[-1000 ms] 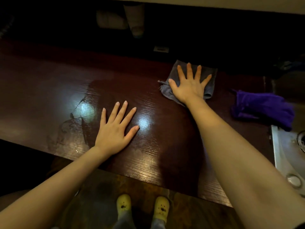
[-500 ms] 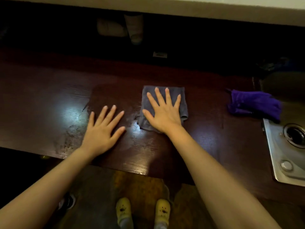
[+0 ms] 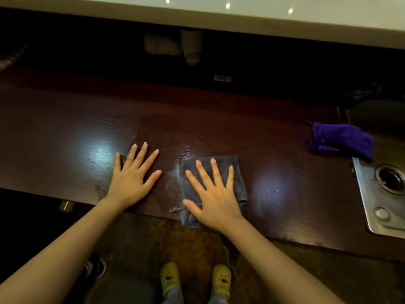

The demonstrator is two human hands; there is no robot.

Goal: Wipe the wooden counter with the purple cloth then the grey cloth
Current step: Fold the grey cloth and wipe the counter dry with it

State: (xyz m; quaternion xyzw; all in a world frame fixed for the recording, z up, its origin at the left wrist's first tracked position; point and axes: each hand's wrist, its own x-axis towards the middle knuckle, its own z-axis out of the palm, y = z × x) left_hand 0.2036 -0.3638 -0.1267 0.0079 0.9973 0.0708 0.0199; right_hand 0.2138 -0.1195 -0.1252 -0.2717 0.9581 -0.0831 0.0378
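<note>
The dark wooden counter runs across the view, with a damp patch in its middle. My right hand lies flat with fingers spread on the folded grey cloth, which sits at the counter's near edge and hangs slightly over it. My left hand rests flat and spread on the bare wood just left of the cloth, holding nothing. The purple cloth lies crumpled at the far right of the counter, beside the sink, well away from both hands.
A steel sink with a drain hole is set into the counter at the right. A pale ledge runs along the top, with dim objects in the dark gap beneath. My feet in yellow slippers stand on a brown rug.
My right hand has dragged the grey cloth from the counter's far side toward me, down to the near edge. My left hand has stayed flat on the wood.
</note>
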